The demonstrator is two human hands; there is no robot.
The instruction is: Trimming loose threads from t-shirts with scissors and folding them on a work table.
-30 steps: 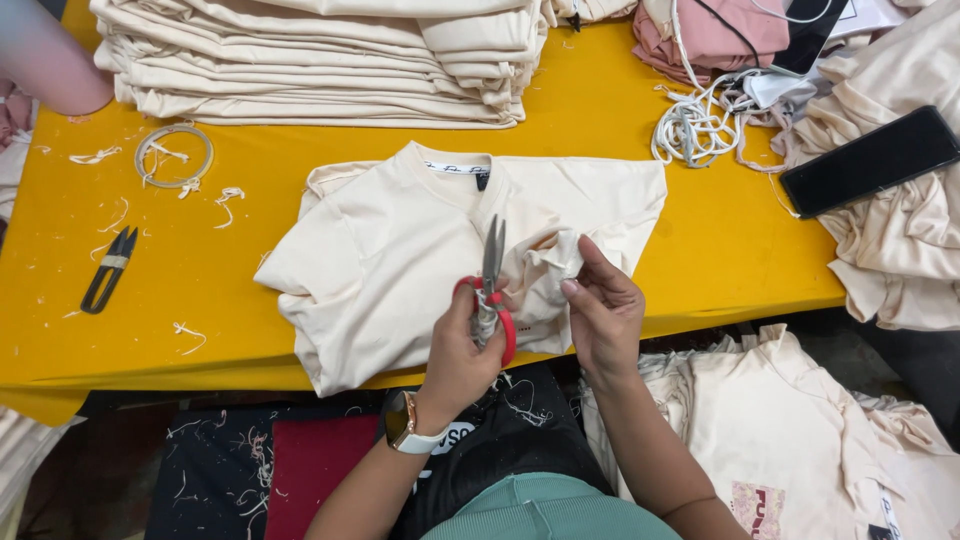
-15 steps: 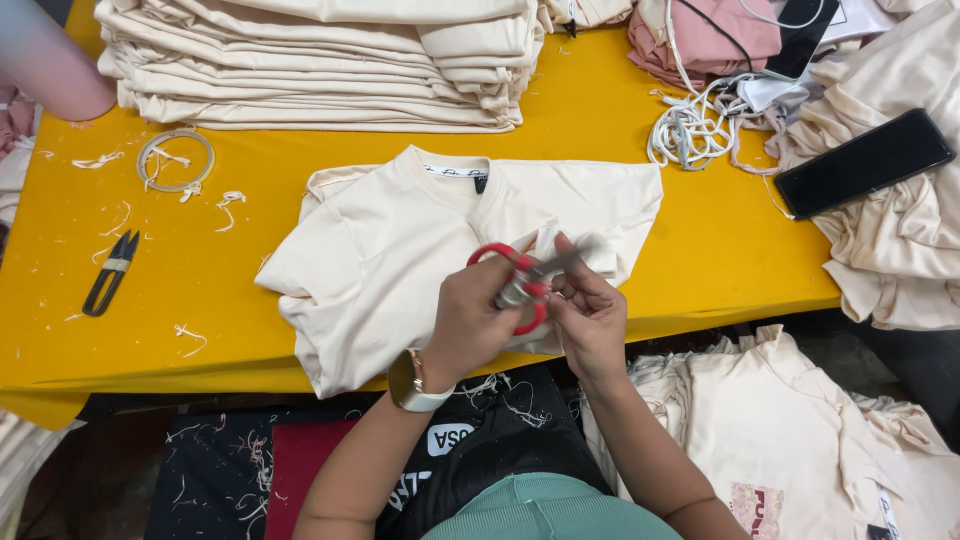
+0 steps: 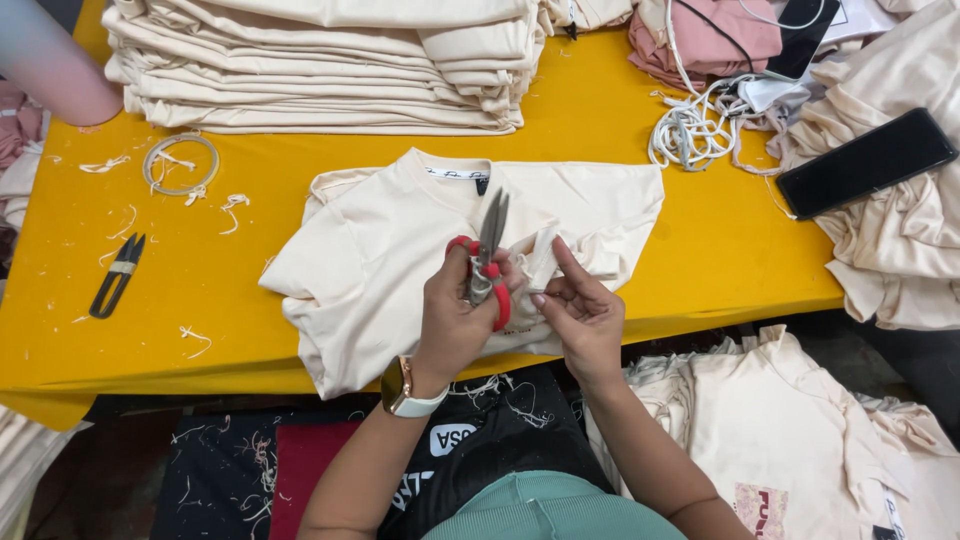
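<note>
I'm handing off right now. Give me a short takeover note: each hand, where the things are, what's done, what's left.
Left hand: grips the red-handled scissors, blades closed, pointing up.
Right hand: pinches a fold of the cream shirt.
Shirt lies crumpled on the yellow table, below the folded stack. Black thread snips lie at left.
Done: thread scraps litter the table.
Left: shirt not yet folded or stacked.

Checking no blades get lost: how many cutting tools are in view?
2: red-handled scissors in the left hand over the cream shirt; black thread snips on the yellow table. Others may be hidden.
</note>
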